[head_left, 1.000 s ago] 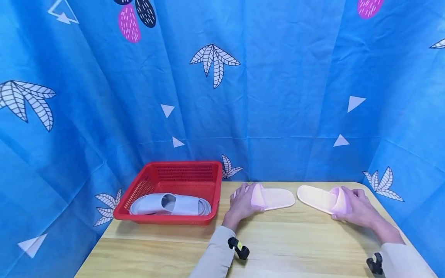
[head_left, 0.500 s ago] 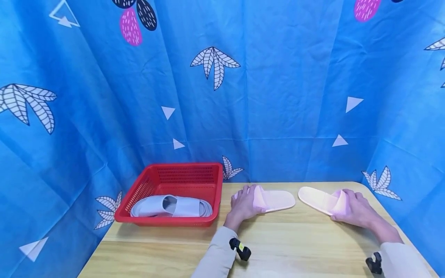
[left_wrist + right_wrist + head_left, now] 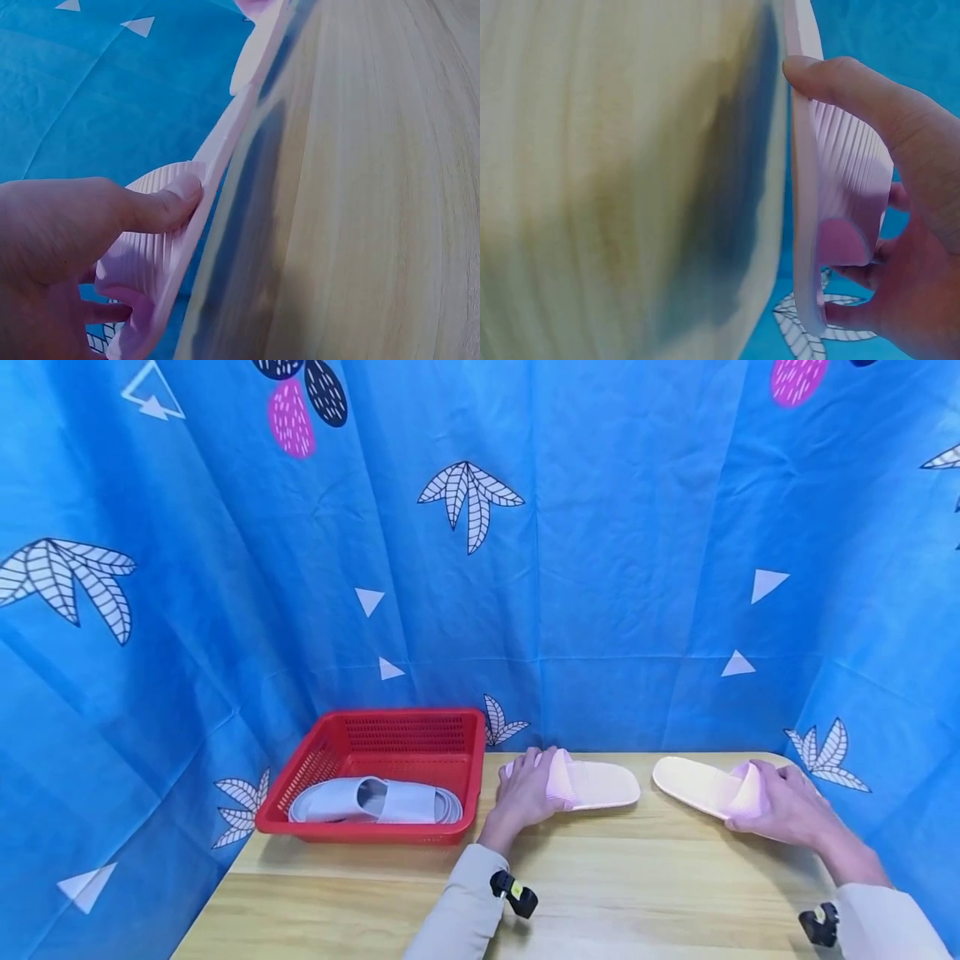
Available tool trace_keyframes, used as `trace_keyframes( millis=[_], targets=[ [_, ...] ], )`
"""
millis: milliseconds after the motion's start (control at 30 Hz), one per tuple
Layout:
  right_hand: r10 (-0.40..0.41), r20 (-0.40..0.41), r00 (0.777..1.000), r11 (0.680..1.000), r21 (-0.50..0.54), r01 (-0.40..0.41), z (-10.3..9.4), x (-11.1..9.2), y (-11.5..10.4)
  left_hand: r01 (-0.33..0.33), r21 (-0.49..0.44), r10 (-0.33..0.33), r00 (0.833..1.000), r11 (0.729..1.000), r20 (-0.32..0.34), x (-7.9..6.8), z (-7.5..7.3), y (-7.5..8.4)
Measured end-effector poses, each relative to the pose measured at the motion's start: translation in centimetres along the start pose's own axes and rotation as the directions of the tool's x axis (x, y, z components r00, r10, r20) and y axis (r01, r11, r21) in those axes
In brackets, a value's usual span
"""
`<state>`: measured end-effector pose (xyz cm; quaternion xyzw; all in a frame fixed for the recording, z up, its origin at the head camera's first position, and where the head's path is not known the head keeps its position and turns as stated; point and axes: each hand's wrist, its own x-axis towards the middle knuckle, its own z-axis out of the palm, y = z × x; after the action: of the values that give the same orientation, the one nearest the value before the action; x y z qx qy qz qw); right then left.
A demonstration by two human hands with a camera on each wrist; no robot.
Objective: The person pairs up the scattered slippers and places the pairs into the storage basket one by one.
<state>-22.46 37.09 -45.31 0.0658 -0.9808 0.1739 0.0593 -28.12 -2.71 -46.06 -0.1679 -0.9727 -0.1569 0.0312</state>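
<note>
With thumb and fingers around the strap side, my left hand [image 3: 522,792] grips a pale pink slipper [image 3: 603,784], its toe pointing right. My right hand [image 3: 791,807] holds the matching pink slipper [image 3: 690,782] across its ribbed strap, with that slipper's far end pointing left. A narrow gap separates the slippers' facing ends in the head view. In the left wrist view the thumb presses on the ribbed strap [image 3: 142,259]. The right wrist view has the thumb on the sole's edge and fingers beneath the strap [image 3: 851,161]. Shadows fall on the table, apart from the soles.
A red plastic basket [image 3: 408,739] stands left of my left hand, with a pair of white slippers [image 3: 408,803] lying in it. The wooden table [image 3: 637,893] ends at a blue patterned curtain [image 3: 600,568] behind and on both sides.
Both pink slippers have risen a little, and the gap between their facing ends has widened slightly. Both hands keep their hold. The head view has shifted slightly.
</note>
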Motion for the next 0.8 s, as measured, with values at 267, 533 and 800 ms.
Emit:
trace_keyframes(
  millis=[267,533,800],
  targets=[
    [-0.006,-0.064,0.998,1.000,-0.023,0.004,-1.7,0.4,-0.8,-0.053,-0.004,0.052,0.994,0.999,-0.093,-0.5,-1.5,0.2],
    [-0.013,-0.103,0.995,1.000,-0.010,0.012,-2.5,-0.1,-1.4,-0.083,0.015,0.084,0.985,0.996,-0.153,-2.0,-3.7,0.9],
    [-0.017,-0.185,0.983,1.000,-0.002,0.017,-3.6,-0.4,-2.3,-0.110,0.030,0.114,0.956,0.993,-0.271,-3.0,-6.0,0.7]
  ],
)
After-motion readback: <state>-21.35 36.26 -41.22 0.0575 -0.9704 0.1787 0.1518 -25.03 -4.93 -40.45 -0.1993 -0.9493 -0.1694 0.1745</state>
